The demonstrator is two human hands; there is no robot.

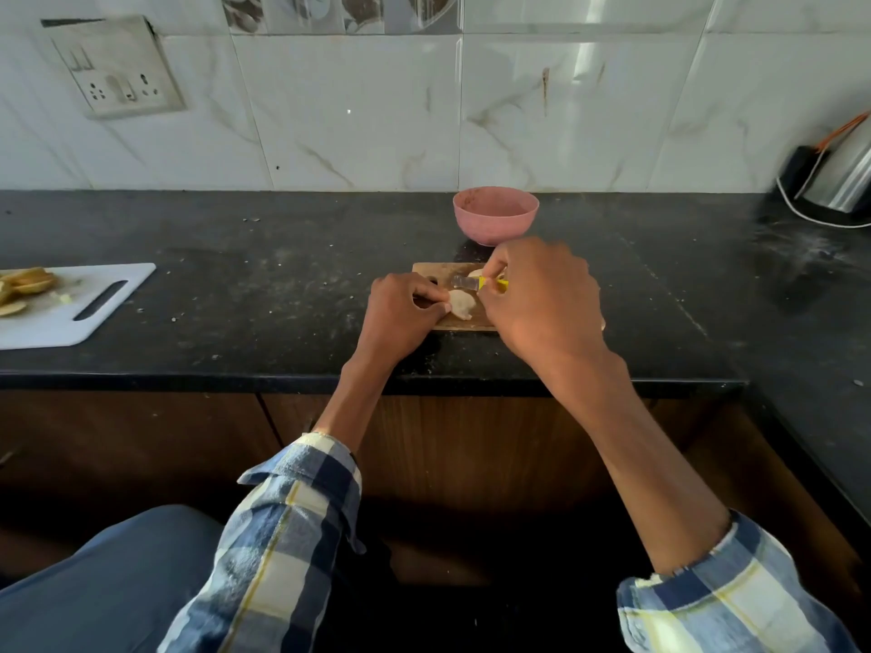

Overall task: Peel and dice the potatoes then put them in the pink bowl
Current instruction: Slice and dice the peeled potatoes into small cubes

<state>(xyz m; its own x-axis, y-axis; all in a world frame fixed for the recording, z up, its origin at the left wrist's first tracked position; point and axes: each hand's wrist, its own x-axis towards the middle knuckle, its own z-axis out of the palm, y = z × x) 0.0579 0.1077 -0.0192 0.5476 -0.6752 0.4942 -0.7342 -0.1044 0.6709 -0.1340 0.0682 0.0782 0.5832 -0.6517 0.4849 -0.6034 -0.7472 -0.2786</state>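
Head cam: left hand pins the peeled potato on the wooden board so the right hand, gripping the yellow-handled knife, can dice right by the pink bowl.

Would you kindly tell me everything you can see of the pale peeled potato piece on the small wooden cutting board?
The pale peeled potato piece is cream-coloured, smooth and rounded, with no skin showing. It lies on the small wooden cutting board, just in front of the pink bowl on the black countertop. The left hand steadies its left edge with the fingertips, while the right hand grips a yellow-handled knife whose blade sits just above it. The right hand hides the piece's right side.
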